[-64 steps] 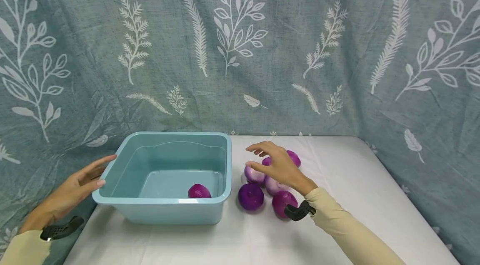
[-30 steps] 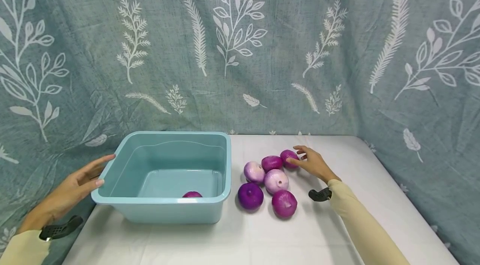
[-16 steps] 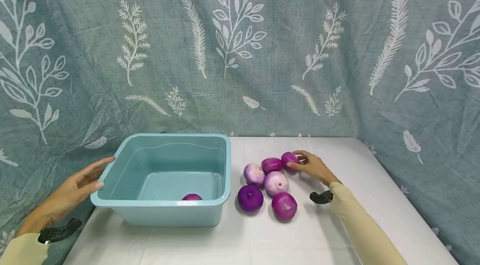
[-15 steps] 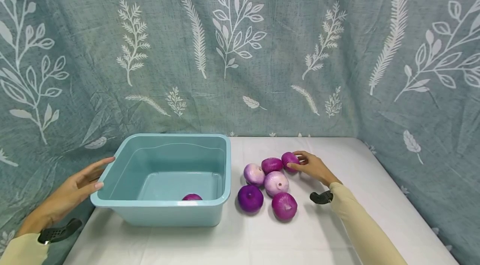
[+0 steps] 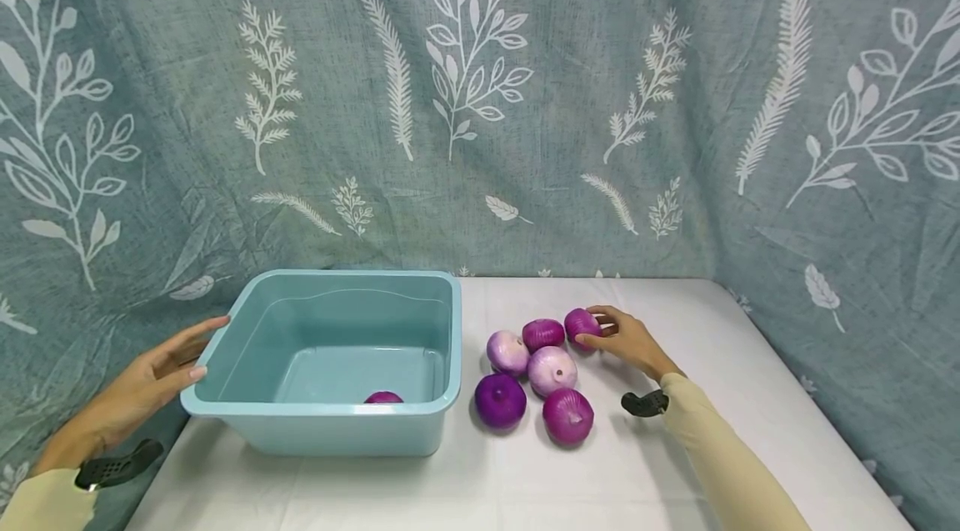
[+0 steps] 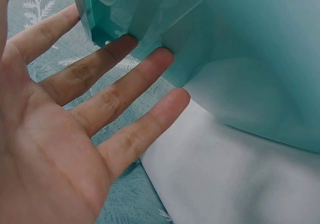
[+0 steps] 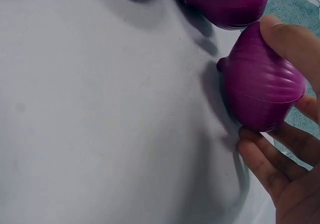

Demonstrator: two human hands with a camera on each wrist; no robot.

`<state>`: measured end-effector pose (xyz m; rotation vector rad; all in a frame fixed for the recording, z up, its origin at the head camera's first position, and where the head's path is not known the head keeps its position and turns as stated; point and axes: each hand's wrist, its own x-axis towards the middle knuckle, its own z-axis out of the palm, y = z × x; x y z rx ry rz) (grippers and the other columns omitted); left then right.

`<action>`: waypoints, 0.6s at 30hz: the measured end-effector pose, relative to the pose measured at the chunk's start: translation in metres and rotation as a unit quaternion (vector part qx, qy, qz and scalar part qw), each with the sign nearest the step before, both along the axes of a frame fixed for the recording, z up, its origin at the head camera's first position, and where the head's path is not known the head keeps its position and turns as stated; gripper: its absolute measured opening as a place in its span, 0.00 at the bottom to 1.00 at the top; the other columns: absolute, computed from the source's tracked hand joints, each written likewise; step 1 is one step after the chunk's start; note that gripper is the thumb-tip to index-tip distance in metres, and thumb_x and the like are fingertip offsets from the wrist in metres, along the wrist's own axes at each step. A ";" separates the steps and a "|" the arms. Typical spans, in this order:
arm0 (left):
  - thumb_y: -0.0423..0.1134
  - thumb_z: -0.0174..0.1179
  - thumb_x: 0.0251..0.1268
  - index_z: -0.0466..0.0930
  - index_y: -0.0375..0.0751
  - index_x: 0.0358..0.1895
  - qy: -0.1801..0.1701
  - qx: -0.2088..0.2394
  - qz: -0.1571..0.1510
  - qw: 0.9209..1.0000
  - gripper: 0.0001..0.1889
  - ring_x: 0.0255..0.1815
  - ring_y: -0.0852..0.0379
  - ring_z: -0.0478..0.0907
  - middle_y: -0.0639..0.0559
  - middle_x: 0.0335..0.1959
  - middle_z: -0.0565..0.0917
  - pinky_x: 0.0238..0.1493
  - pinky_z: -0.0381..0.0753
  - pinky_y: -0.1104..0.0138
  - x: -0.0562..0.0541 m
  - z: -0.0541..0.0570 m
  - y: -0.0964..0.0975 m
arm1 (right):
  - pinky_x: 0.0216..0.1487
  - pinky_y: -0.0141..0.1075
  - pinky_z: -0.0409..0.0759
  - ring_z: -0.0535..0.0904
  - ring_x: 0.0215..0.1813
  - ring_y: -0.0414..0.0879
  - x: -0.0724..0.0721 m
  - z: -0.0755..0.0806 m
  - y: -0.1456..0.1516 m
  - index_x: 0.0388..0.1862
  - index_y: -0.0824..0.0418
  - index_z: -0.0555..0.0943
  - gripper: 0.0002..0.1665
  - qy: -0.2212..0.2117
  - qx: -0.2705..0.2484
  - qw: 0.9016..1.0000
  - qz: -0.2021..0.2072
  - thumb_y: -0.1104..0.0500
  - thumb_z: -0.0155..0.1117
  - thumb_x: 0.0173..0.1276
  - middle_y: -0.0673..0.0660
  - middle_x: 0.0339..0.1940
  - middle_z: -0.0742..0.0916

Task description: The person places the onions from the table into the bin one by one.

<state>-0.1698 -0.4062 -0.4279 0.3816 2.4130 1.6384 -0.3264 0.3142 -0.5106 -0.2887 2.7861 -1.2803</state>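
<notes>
At the far right of the group on the table, my right hand pinches a red onion between thumb and fingers. The right wrist view shows the thumb on one side of this onion and fingertips against the other; it lies close to the white cloth. My left hand touches the left rim of a light blue plastic basin, fingers extended. In the left wrist view those fingers are nearly straight beside the basin's outer wall. Inside the basin, one red onion shows partly above the front rim.
Between basin and right hand sit a dark purple onion, a magenta onion, two pale purple onions, one in front, and another red onion. A white cloth covers the table; a leaf-patterned curtain hangs behind.
The right hand has moved right from above the group to the far right onion and closed on it. The onion in the basin has shifted left. The left hand stays at the rim.
</notes>
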 end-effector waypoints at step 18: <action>0.37 0.45 0.86 0.44 0.61 0.85 -0.001 0.003 0.000 1.000 0.34 0.81 0.53 0.44 0.58 0.84 0.43 0.61 0.44 0.20 0.000 -0.001 -0.001 | 0.54 0.49 0.81 0.82 0.56 0.55 0.013 0.019 0.004 0.71 0.51 0.75 0.44 0.058 0.016 0.998 0.011 0.37 0.78 0.60 0.59 0.57 0.85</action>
